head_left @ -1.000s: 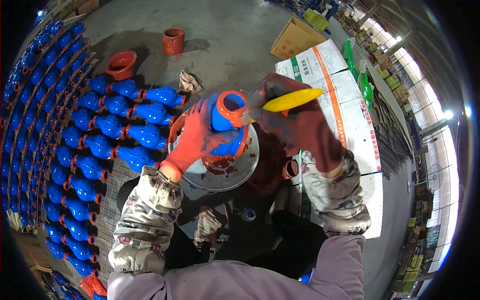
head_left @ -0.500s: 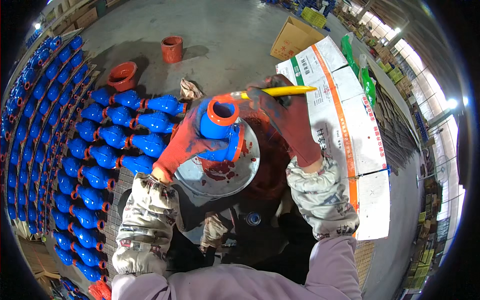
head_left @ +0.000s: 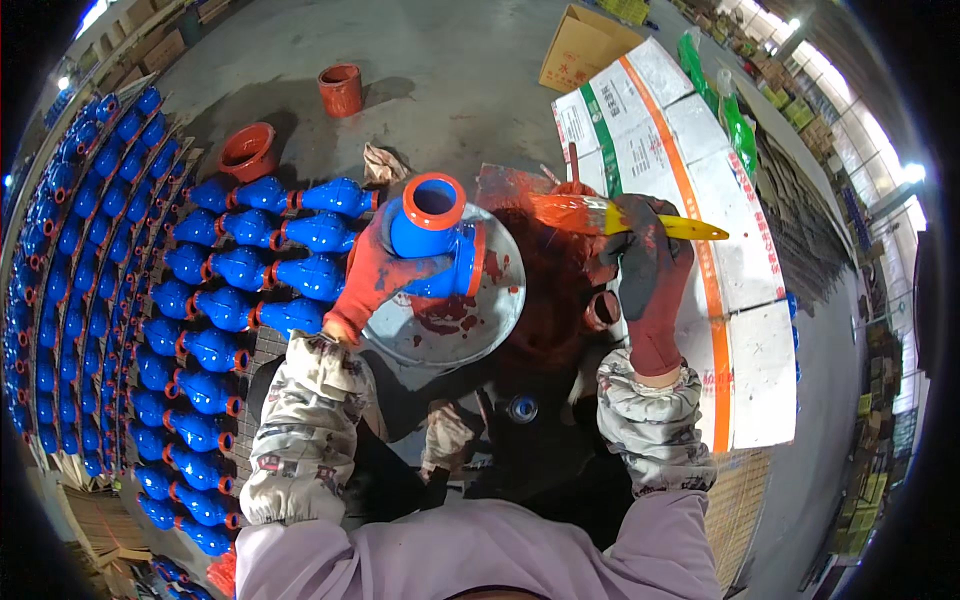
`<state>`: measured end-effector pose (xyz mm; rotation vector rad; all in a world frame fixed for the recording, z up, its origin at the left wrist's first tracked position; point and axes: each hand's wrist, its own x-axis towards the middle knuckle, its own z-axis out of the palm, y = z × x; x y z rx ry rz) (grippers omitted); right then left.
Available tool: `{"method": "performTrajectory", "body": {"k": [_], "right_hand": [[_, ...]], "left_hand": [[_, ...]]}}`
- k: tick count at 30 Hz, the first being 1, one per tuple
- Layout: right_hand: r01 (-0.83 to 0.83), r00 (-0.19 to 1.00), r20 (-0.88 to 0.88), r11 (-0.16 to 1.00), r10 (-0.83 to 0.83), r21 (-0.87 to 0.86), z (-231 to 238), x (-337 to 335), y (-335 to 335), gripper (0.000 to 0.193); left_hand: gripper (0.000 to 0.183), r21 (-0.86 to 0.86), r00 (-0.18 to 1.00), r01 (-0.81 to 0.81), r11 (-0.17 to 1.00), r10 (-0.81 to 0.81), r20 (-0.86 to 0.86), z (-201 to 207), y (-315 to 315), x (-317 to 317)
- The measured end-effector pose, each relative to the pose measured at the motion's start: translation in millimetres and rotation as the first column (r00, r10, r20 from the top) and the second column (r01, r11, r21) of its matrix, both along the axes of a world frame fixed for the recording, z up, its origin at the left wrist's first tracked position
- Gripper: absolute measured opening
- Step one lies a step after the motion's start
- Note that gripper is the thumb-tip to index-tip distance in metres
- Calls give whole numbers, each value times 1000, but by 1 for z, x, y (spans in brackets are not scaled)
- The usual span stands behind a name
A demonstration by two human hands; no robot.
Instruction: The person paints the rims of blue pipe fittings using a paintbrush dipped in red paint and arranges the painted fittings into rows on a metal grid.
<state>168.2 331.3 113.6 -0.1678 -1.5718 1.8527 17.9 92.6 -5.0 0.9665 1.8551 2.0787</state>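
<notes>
My left hand, in a red and dark paint-stained glove, is closed around a blue pipe fitting with red-painted rims. Its round top opening tilts up towards me, and another red rim shows on its right side. Below it is a round whitish disc with red paint spots. My right hand, gloved alike, grips the yellow handle of a paintbrush. The red-coated brush head points left over a dark, red-stained area, apart from the fitting.
Rows of blue fittings with red rims stand on the left, with more on a rack. Two red buckets sit on the floor beyond. White cartons and a brown box lie at the right. A small red cup is below the brush.
The brush has left the fitting's top rim and moved right with my right hand, its head now over the red-stained area. My left hand still holds the fitting, at nearly the same place.
</notes>
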Motion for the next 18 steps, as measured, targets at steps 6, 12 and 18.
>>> {"method": "performTrajectory", "body": {"k": [6, 12, 18], "right_hand": [[165, 976, 147, 986, -159, -29, -41, 56, 18, 28], [164, 980, 133, 981, -150, -101, -61, 71, 26, 40], [-30, 999, -35, 955, 20, -294, -50, 57, -1, 48]], "left_hand": [[61, 90, 945, -324, 942, 317, 85, -28, -15, 0], [47, 428, 797, -365, 827, 40, 603, -36, -38, -9], [49, 740, 813, -308, 598, -239, 531, -1, -63, 12]]}}
